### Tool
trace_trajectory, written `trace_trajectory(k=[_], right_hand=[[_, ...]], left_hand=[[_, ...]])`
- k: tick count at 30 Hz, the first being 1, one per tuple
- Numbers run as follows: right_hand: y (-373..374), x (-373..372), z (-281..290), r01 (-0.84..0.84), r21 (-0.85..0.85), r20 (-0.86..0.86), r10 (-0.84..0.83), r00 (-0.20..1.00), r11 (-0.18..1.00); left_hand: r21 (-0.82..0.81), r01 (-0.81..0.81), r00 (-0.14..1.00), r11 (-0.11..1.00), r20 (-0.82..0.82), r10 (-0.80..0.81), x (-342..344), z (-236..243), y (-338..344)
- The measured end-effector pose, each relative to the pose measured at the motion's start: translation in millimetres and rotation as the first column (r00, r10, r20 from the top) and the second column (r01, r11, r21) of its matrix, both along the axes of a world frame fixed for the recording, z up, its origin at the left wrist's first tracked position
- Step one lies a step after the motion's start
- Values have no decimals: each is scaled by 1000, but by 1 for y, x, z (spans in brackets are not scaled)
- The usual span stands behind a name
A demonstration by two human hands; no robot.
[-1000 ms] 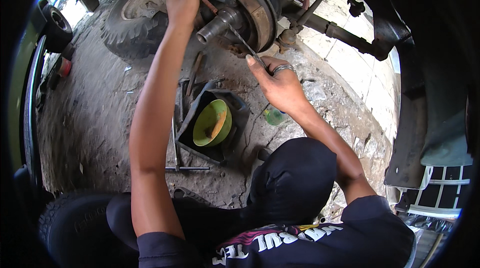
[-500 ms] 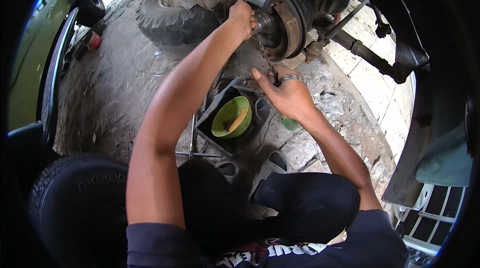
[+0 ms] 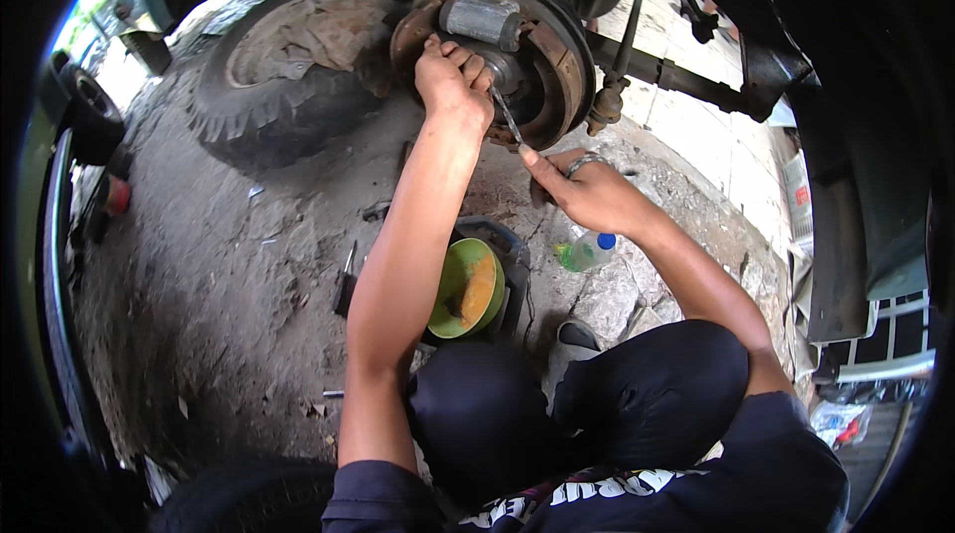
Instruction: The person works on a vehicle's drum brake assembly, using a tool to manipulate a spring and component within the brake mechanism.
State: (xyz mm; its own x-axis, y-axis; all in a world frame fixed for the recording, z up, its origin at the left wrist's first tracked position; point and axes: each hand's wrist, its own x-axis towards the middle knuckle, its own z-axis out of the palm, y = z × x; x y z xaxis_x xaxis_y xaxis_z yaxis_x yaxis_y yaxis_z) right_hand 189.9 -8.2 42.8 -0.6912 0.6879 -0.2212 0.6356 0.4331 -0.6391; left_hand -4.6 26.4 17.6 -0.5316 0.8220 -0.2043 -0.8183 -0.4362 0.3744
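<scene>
My left hand (image 3: 456, 86) is closed against the hub of the open wheel drum assembly (image 3: 577, 86), its fingers curled where the upper end of a slim, ridged metal rod (image 3: 508, 117) meets them. What those fingers grip is hidden. Below and to the right, my right hand (image 3: 592, 193) is shut on the rod's lower end, thumb stretched along it. A grey metal cylinder (image 3: 481, 18) sits at the top of the assembly, just above my left hand. Under my forearms stands a green bowl (image 3: 448, 296) with an orange-brown substance inside.
A large treaded tyre (image 3: 269, 125) lies left of the assembly, a cloth (image 3: 318, 41) on it. A clear bottle (image 3: 589, 251) with a blue cap is right of the bowl. A metal axle bar (image 3: 676, 78) runs to the right. A vehicle's side edge (image 3: 52, 265) stands at left.
The view has shifted, so the wheel assembly and bowl sit differently in the picture. My hands stay at the hub and rod, and the rod's visible part now looks shorter.
</scene>
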Motion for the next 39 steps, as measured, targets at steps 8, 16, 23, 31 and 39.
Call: trace_trajectory(k=[8,16,23,31,39], right_hand=[[29,-52,-28,122,-1,-623,-96,776,993],[37,-62,-7,42,115,-369,3,929,992],[34,-57,31,-327,444,4,363,932,834],[13,-51,-3,-238,671,-71,380,922,703],[-9,-67,-73,297,-316,-761,-428,489,901]], left_hand=[[95,21,1000,995,17,-23,2,-6,-5],[134,109,992,985,52,-117,-3,-5,-7],[193,139,990,971,-28,-136,-12,-13,-3],[223,243,970,944,-35,-241,-18,-19,-6],[196,295,955,935,-41,-293,-17,-16,-4]])
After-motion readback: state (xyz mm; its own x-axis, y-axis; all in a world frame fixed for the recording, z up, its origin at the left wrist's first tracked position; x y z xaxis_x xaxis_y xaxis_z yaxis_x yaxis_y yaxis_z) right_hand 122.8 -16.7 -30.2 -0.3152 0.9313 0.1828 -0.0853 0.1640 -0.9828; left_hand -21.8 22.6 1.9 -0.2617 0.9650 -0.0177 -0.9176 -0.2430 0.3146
